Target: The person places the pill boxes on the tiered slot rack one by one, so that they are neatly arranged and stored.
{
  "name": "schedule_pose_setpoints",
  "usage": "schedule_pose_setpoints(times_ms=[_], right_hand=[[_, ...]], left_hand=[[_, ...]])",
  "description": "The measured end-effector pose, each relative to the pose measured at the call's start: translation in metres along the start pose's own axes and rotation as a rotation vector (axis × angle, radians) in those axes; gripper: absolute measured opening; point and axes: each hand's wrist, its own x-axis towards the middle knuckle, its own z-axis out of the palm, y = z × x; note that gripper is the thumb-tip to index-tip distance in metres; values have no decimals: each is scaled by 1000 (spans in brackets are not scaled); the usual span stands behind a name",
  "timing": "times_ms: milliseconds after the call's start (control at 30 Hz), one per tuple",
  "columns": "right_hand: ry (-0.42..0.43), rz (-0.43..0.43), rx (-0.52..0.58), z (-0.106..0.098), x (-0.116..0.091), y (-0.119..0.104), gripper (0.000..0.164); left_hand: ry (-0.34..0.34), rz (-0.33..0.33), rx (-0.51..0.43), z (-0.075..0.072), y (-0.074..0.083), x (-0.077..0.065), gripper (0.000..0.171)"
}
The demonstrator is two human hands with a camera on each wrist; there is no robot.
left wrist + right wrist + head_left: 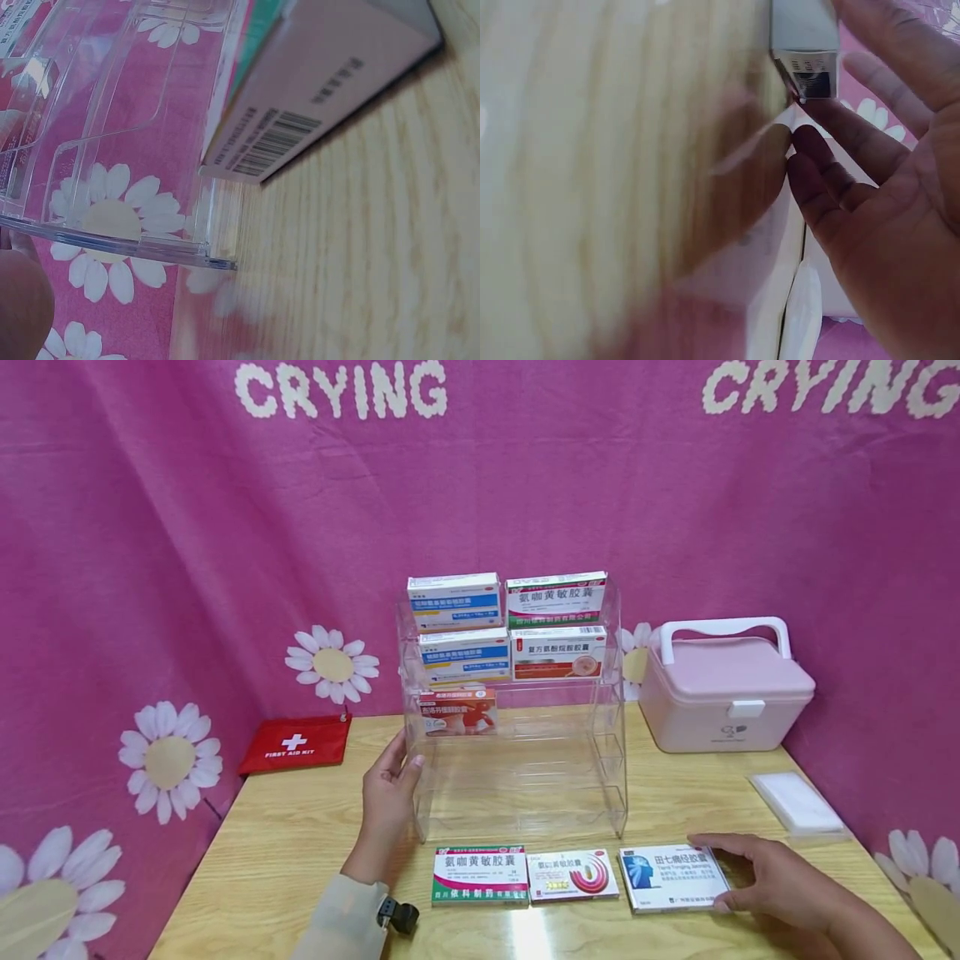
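Note:
A clear acrylic display rack (pixel 517 777) stands mid-table with medicine boxes on its upper tiers. My left hand (pixel 390 789) holds its left side edge, thumb in front. In the left wrist view that thumb (pixel 26 304) shows beside the rack's edge. At the front right, my right hand (pixel 772 877) pinches the right end of a white-and-blue medicine box (pixel 670 878) between thumb and fingers. The right wrist view shows the box's end (pixel 810 71) at the fingertips. A green-and-white medicine box (pixel 480 877) and a white box with a pink swirl (pixel 573 875) lie left of it.
Behind on the right sits a pink handled case (pixel 727 693), with a white flat packet (pixel 797 802) in front of it. A red first aid pouch (pixel 296 745) lies at the back left. A pink curtain (pixel 517 485) hangs behind the table.

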Motion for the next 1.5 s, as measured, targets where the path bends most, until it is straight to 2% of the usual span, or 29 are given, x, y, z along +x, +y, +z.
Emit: schedule_pose_setpoints(times_ms=[133,200,367,567,667,833,1067,1167,1300,1367,1500], right_hand=[[28,-1,-10,0,1,-4,86],[42,-13,21,0,2,-5,83],[116,-97,108,0,4,-2,56],[199,-66,141,-10,3,-1,31],[185,-88,211,-14,2,1,27],[148,-125,323,-17,-1,6,29],[141,-157,343,-19,-2,5,29],[138,-172,369,-24,0,-4,28],[161,-211,421,-34,13,-31,28],[204,-226,445,-38,24,-49,30],[342,-231,471,-45,56,-91,31]], left_hand=[[-3,-4,8,0,0,0,59],[-4,-5,13,-1,-1,0,59],[-4,-2,17,-2,0,-1,58],[-5,-14,15,-1,0,-2,59],[0,-20,21,-1,-1,-2,59],[2,-20,19,-2,-1,-2,59],[-6,-17,0,-1,-1,-1,60],[-5,-19,10,-1,-1,-1,60],[1,-26,32,-1,0,-2,59],[2,-27,35,-1,0,-2,59],[0,-38,33,-1,0,-3,60]])
